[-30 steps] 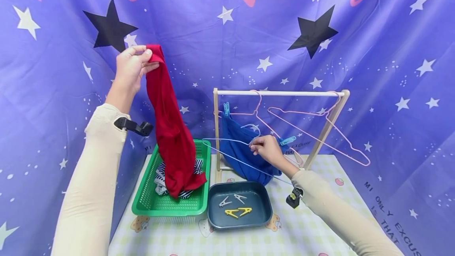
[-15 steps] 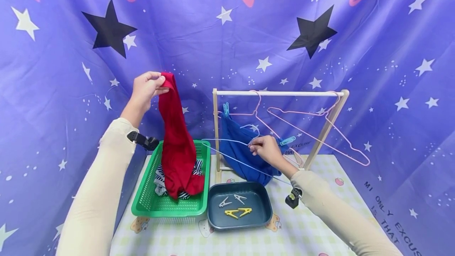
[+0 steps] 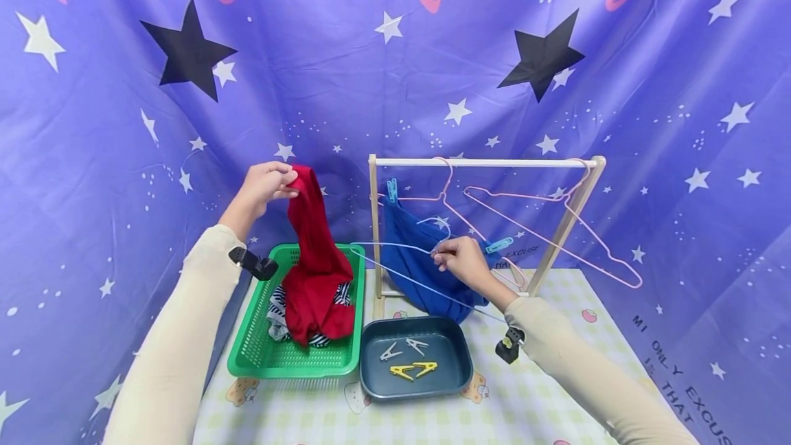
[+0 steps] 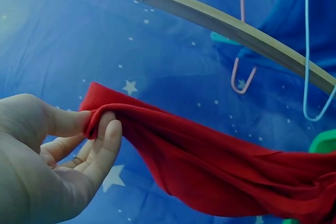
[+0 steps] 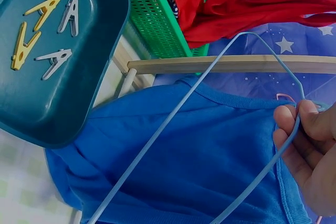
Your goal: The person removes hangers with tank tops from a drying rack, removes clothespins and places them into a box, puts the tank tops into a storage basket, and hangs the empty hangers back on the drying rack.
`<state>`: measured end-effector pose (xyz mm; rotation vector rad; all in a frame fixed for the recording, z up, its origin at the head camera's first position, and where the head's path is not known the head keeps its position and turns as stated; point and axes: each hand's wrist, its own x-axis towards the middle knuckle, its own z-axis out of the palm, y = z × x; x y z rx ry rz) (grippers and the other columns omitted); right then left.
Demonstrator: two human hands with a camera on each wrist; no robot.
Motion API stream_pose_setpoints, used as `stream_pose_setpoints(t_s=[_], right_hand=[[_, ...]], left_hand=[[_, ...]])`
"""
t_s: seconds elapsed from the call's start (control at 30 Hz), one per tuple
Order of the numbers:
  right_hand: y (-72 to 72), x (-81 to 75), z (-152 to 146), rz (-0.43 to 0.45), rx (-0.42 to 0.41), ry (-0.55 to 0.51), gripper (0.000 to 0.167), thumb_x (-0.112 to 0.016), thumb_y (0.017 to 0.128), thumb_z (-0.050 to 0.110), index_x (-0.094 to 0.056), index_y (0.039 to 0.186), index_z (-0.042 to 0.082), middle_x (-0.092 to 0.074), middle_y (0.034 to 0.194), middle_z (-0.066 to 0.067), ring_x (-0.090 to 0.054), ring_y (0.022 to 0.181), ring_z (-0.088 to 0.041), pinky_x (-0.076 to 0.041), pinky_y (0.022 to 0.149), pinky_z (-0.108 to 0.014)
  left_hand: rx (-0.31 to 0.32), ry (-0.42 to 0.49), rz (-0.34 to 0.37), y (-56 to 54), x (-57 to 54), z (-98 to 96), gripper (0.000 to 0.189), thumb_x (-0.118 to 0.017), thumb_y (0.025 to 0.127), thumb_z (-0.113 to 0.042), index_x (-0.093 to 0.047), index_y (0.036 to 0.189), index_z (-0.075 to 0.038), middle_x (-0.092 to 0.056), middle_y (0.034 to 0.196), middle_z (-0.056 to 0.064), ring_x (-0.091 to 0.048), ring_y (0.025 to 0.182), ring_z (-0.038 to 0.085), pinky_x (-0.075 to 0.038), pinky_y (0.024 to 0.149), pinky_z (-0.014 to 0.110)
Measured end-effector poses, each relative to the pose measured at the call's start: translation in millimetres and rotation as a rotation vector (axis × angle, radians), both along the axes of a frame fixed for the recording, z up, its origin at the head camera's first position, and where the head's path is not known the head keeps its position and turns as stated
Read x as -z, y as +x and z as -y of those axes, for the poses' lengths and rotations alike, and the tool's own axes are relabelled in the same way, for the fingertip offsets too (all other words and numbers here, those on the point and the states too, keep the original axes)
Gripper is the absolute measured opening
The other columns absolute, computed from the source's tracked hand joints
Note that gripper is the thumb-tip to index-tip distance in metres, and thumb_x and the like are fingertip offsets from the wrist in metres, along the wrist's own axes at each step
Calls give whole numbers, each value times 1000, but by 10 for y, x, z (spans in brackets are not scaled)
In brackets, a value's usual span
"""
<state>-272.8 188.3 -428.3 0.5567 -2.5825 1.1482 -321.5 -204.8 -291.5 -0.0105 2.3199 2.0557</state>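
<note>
My left hand (image 3: 262, 187) pinches the top edge of a red garment (image 3: 316, 232) between thumb and fingers. The cloth hangs down, and its lower part lies in the green basket (image 3: 247, 335) over a striped cloth (image 3: 278, 311). In the left wrist view the folded red edge (image 4: 100, 98) sits between thumb and fingertips. My right hand (image 3: 465, 259) grips a light blue wire hanger (image 3: 395, 244) near its neck. In the right wrist view the same hanger (image 5: 157, 129) crosses in front of a blue garment (image 5: 199, 135).
A drying rack (image 3: 488, 163) carries pink hangers (image 3: 556, 196); blue clips (image 3: 499, 246) hold the blue garment on one of them. In front, a dark tray (image 3: 415, 390) holds yellow clothespins (image 3: 402, 371) and grey clothespins (image 3: 391, 351). A starry curtain (image 3: 346, 53) stands behind.
My left hand has come down and to the right, still pinching the red garment, so more of the cloth bunches in the basket. My right hand and the hanger have stayed in place.
</note>
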Motion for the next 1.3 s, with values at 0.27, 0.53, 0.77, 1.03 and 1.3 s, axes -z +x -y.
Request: stream_pose_setpoints(t_s=[0.27,0.53,0.77,1.03,1.3], right_hand=[[2,20,5,9,-10,-20,11,-70,88,-6,-78,83,-1,-74,73,-11,-67,56,-13,-53,60,-18],[18,29,13,22,-18,-10,10,-69,88,-7,-77,84,-3,-73,73,-11,-65,56,-10,-53,58,-18],[17,31,13,33,-14,-1,11,-68,90,-6,-77,84,-3,-73,76,-11,-66,58,-10,-53,60,-17],[7,38,13,27,-13,2,12,-68,89,-6,-77,84,-1,-74,75,-11,-66,57,-10,-53,60,-18],[-1,42,23,50,-11,4,14,-67,90,-7,-77,84,0,-74,79,-12,-66,58,-11,-53,60,-17]], left_hand=[[59,-155,110,4,223,12,31,-52,102,-1,-50,129,13,-56,84,-6,-59,67,3,-60,75,20],[114,-213,188,24,500,-5,18,-53,98,3,-56,114,11,-54,85,-2,-60,64,2,-60,70,20],[125,-239,242,24,805,-40,11,-53,95,4,-58,104,8,-57,77,-2,-63,63,6,-62,76,28],[116,-262,284,37,1163,-104,9,-53,94,8,-60,90,5,-57,73,0,-63,58,8,-62,70,29],[106,-294,371,107,1466,-175,7,-54,93,9,-58,90,4,-56,77,3,-64,60,12,-63,72,31]])
